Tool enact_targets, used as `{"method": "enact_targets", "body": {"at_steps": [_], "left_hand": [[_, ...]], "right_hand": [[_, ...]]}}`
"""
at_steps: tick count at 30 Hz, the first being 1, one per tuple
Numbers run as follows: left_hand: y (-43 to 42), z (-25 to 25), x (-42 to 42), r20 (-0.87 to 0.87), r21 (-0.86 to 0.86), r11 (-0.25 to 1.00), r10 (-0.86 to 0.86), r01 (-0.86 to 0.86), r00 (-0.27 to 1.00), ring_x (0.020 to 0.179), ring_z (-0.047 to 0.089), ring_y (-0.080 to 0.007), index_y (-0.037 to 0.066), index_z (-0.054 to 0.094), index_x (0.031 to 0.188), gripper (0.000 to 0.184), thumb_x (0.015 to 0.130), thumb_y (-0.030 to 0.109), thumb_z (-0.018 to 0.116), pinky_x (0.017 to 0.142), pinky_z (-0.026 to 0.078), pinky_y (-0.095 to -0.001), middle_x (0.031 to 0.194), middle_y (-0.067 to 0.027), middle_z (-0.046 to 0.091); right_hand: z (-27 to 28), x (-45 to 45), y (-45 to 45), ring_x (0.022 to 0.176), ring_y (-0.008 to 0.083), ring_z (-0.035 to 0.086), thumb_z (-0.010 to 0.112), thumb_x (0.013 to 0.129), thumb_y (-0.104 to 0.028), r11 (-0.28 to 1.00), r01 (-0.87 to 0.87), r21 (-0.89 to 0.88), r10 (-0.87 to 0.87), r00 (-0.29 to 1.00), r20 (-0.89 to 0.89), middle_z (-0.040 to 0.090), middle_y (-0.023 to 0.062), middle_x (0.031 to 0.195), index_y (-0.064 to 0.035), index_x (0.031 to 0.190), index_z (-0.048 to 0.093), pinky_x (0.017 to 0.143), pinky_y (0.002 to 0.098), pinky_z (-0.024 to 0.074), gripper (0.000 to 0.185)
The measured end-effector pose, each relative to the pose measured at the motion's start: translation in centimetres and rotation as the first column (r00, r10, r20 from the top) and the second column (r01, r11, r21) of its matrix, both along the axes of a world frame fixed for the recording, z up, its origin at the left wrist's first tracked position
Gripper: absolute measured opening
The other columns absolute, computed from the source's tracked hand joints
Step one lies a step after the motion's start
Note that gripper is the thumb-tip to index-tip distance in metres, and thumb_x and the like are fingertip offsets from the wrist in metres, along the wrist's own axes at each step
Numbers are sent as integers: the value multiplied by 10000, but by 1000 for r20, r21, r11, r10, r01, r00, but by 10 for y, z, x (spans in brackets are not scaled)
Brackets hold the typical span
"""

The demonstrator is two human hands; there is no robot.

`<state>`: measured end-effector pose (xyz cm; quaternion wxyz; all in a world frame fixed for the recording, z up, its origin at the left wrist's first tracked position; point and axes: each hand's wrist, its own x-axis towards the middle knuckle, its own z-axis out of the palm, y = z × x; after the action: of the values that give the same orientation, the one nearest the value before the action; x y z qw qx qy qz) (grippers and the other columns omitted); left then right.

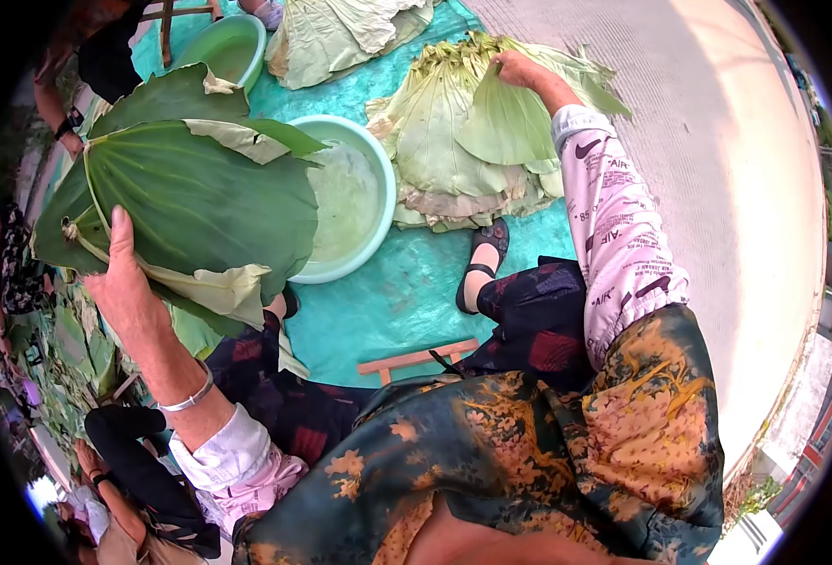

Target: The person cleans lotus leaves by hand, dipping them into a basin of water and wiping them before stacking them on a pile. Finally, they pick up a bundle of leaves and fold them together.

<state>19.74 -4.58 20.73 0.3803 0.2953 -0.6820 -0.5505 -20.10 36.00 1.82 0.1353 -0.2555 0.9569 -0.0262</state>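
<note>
My left hand (131, 282) grips a stack of large green lotus leaves (209, 202), thumb on top near the stem end. The leaves are folded and overlap the left rim of a pale green basin (386, 169) that holds cloudy water. Out to the right, my right hand (521, 72) pinches the gathered end of a single lighter lotus leaf (505, 118). That leaf lies over a fanned pile of pale leaves (420, 122) on the ground sheet. The fingertips of my right hand are partly hidden by the angle.
A teal plastic sheet (340, 330) covers the ground, with concrete (698, 188) to the right. Another green basin (232, 52) and a second leaf pile (336, 38) are at the top. A wooden stool edge (416, 358) shows below me. Other people sit at the left among scattered leaves.
</note>
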Motion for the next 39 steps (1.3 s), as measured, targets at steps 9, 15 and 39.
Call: {"method": "enact_targets", "body": {"at_steps": [9, 15, 39], "left_hand": [[13, 17, -5, 135, 12, 986, 165, -168, 977, 892, 580, -156, -37, 558, 1109, 410, 810, 214, 681, 804, 465, -292, 1058, -83, 602], [8, 10, -3, -26, 77, 997, 3, -1, 1000, 880, 594, -157, -33, 555, 1107, 403, 802, 194, 689, 788, 480, -283, 1049, -92, 607], [30, -50, -56, -29, 409, 790, -489, 457, 872, 787, 582, -119, -9, 586, 1060, 308, 827, 183, 647, 695, 481, -276, 929, -63, 627]], "right_hand": [[-5, 21, 4, 997, 300, 573, 602, 761, -178, 942, 315, -118, -336, 874, -351, 608, 117, 1039, -109, 1041, 555, 822, 407, 454, 292], [-13, 45, 13, 975, 306, 563, 625, 756, -210, 898, 332, -289, -411, 868, -280, 585, 150, 1052, -53, 1078, 548, 835, 378, 447, 367], [161, 203, -244, 703, 77, 589, 614, 839, -174, 485, 71, -872, 371, 886, 279, 610, 43, 973, -34, 1136, 556, 556, 212, 473, 334]]}}
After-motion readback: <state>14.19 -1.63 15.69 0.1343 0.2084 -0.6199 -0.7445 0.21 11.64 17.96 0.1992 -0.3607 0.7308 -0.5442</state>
